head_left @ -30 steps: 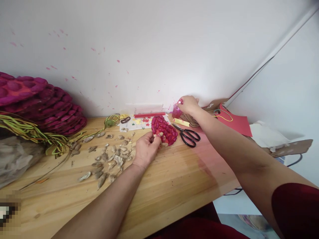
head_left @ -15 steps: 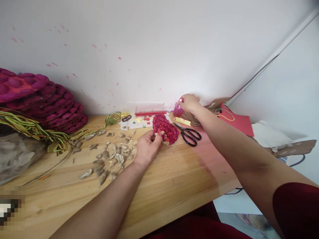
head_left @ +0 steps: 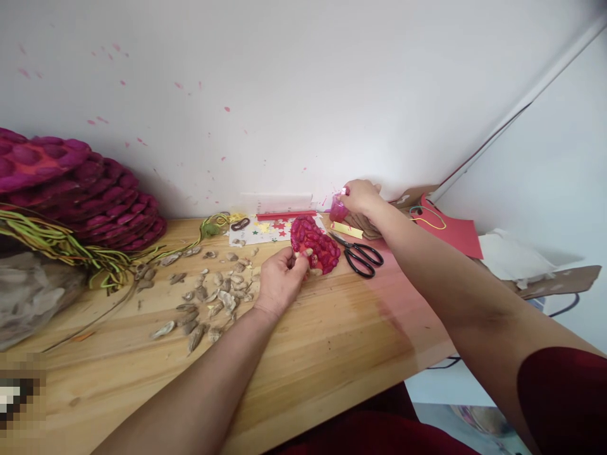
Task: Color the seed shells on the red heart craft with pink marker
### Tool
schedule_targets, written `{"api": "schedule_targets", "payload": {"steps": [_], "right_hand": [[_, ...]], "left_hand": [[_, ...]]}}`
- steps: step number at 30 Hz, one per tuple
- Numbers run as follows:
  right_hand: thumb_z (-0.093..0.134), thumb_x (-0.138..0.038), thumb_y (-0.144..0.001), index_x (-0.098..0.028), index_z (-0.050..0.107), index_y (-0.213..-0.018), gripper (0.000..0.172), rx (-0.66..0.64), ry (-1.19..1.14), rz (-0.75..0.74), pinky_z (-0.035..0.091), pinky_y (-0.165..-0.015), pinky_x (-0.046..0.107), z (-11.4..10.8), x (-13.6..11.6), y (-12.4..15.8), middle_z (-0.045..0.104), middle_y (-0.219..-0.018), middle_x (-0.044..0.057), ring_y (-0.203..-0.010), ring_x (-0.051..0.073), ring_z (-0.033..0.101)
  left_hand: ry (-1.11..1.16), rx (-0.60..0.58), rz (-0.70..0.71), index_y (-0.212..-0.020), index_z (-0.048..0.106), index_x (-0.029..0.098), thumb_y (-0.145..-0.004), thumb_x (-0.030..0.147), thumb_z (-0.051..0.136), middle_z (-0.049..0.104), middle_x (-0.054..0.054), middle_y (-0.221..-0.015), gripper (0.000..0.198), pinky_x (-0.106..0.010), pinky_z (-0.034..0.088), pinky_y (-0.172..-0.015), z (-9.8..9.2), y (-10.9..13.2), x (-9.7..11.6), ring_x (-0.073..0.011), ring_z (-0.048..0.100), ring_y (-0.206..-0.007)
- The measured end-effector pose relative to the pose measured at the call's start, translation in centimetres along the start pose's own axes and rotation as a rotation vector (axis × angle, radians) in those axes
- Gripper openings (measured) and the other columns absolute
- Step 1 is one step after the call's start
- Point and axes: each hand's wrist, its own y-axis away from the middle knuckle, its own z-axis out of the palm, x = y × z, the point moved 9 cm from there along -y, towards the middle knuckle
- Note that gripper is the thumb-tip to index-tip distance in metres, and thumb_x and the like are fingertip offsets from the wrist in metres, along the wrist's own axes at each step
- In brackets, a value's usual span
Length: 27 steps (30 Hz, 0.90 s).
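My left hand [head_left: 281, 279] pinches the near edge of a flat pink-red piece covered in painted shells [head_left: 315, 244] that lies on the wooden table [head_left: 322, 341]. Its fingers are closed on that edge. My right hand [head_left: 361, 197] reaches to the back of the table by the wall and is closed around a small pink pot [head_left: 337, 210]. Black scissors [head_left: 360, 256] lie between the two hands, just right of the shell piece.
Loose grey-brown shells [head_left: 213, 297] are scattered left of my left hand. A stack of magenta shell pieces [head_left: 95, 202] and green-yellow cords [head_left: 61, 249] fill the far left. A star sticker sheet [head_left: 265, 230], red paper [head_left: 450, 230] and cardboard lie at the back and right.
Almost nothing differs: both hands keep their grips, and the view has shifted very slightly.
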Motion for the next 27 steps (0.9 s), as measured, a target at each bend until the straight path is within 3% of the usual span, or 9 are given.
{"api": "schedule_targets", "payload": {"steps": [12, 17, 21, 24, 27], "right_hand": [[0.057, -0.041, -0.092, -0.022, 0.077, -0.103, 0.03, 0.059, -0.011, -0.034, 0.043, -0.094, 0.047, -0.3, -0.3, 0.7, 0.075, -0.116, 0.015, -0.119, 0.037, 0.061], [0.057, -0.04, -0.092, -0.022, 0.076, -0.1, 0.027, 0.142, -0.094, -0.011, 0.041, -0.09, 0.044, -1.2, 0.7, 1.3, 0.076, -0.107, 0.013, -0.11, 0.034, 0.062], [0.059, -0.038, -0.093, -0.019, 0.073, -0.093, 0.024, 0.37, -0.354, 0.024, 0.041, -0.081, 0.039, -3.2, 3.1, 3.0, 0.074, -0.091, 0.01, -0.088, 0.026, 0.063], [0.058, -0.038, -0.094, -0.018, 0.069, -0.089, 0.023, 0.561, -0.64, 0.02, 0.042, -0.073, 0.034, -4.5, 5.1, 5.9, 0.068, -0.079, 0.005, -0.075, 0.02, 0.059], [0.057, -0.047, -0.096, -0.02, 0.067, -0.088, 0.03, 0.573, -1.06, -0.03, 0.043, -0.065, 0.029, -4.2, 5.6, 9.3, 0.06, -0.068, 0.0, -0.065, 0.015, 0.056]], "left_hand": [[-0.001, 0.006, 0.007, -0.065, 0.057, 0.02, -0.081, 0.047, 0.06, 0.057, 0.001, -0.054, 0.032, -0.024, 0.036, -0.051, -0.1, 0.0, 0.0, -0.0128, 0.048, -0.051], [-0.021, 0.011, 0.01, -0.065, 0.057, 0.02, -0.081, 0.047, 0.059, 0.057, 0.001, -0.054, 0.031, -0.024, 0.035, -0.051, -0.2, 0.0, 0.2, -0.0124, 0.046, -0.051], [0.001, 0.005, 0.0, -0.065, 0.056, 0.02, -0.082, 0.049, 0.059, 0.057, 0.001, -0.055, 0.033, -0.024, 0.036, -0.052, -0.1, 0.0, 0.2, -0.0119, 0.045, -0.05], [0.007, 0.001, -0.002, -0.067, 0.058, 0.02, -0.082, 0.05, 0.06, 0.059, 0.001, -0.056, 0.033, -0.024, 0.037, -0.052, -0.1, -0.1, 0.1, -0.0122, 0.047, -0.05], [0.003, 0.0, 0.006, -0.069, 0.059, 0.02, -0.083, 0.051, 0.06, 0.06, 0.001, -0.057, 0.034, -0.024, 0.037, -0.052, -0.1, -0.1, 0.0, -0.0126, 0.048, -0.051]]}}
